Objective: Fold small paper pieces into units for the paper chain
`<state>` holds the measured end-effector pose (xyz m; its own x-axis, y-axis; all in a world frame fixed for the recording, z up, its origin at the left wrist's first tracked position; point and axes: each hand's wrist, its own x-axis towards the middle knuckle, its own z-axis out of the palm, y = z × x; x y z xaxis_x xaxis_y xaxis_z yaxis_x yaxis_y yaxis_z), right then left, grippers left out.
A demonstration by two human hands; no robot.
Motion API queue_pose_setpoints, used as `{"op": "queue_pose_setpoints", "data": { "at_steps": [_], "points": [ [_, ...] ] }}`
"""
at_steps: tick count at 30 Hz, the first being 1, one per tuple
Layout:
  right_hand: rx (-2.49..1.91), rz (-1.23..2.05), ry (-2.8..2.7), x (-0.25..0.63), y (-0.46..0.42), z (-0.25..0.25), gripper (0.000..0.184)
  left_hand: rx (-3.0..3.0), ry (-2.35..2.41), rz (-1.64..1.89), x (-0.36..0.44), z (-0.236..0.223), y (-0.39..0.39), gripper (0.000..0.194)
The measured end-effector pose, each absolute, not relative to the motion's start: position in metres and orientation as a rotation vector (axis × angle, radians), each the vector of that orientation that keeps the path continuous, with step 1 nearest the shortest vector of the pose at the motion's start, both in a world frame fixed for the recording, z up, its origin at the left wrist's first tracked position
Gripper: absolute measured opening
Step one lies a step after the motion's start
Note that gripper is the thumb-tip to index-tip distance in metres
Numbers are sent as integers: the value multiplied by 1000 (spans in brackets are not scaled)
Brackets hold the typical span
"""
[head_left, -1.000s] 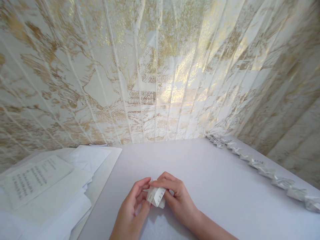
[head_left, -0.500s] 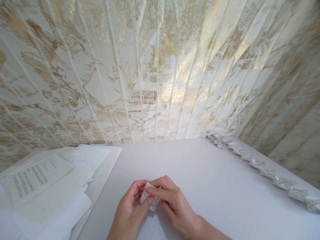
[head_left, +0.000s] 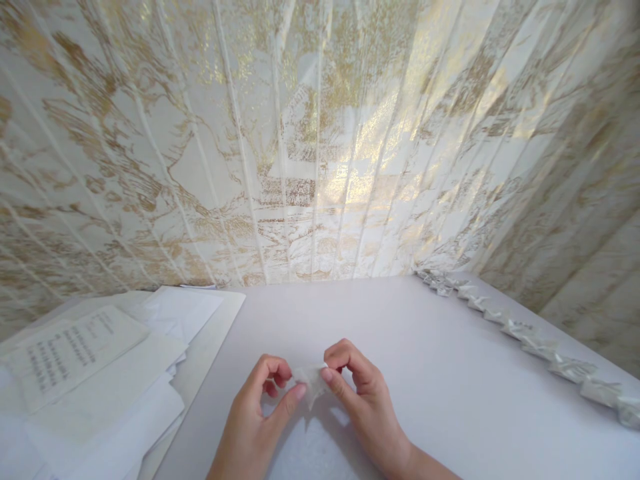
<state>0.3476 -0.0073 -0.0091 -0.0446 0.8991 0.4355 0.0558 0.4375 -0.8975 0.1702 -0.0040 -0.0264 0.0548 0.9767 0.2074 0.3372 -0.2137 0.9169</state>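
A small folded piece of white paper (head_left: 311, 387) hangs between my two hands, just above the table, with one point downward. My left hand (head_left: 263, 403) pinches its left corner between thumb and index finger, the other fingers curled. At the upper right corner, the thumb and index finger of my right hand (head_left: 364, 400) grip the paper too. Its surface looks pale and creased; finer folds are too blurred to make out.
Loose sheets and a printed page (head_left: 70, 353) lie piled at the left. Along the right edge of the white table (head_left: 310, 320) runs a row of small folded paper pieces (head_left: 540, 345). A patterned white and gold curtain (head_left: 300, 167) hangs behind.
My hands have moved apart, the right one to the right. The folded paper, earlier partly covered by my fingers, now spans between both hands and shows a different side.
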Motion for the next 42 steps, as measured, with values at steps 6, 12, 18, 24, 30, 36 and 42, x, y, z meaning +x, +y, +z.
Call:
{"op": "queue_pose_setpoints", "data": {
  "at_steps": [6,12,18,24,30,36,42],
  "points": [
    [-854,918,-1429,346,-8,-12,24,1420,1132,1261,178,-20,-10,28],
    [-852,912,-1505,345,-8,-12,15,1533,1134,1279,175,-20,-11,28],
    [-858,803,-1544,345,-7,-14,18,1825,1151,1295,170,-21,-12,21],
    [-912,832,-1564,345,-9,-9,23,1898,1239,1410,168,-14,-11,10],
    [-899,875,-1564,343,-13,-9,28,1893,1175,1254,169,-8,-13,20],
    [-973,1198,-1451,340,-12,-13,38,1706,1373,1231,169,-10,-15,28],
    [-937,1274,-1352,338,-7,-19,36,1677,1310,1077,171,-14,-10,30]
  ]
}}
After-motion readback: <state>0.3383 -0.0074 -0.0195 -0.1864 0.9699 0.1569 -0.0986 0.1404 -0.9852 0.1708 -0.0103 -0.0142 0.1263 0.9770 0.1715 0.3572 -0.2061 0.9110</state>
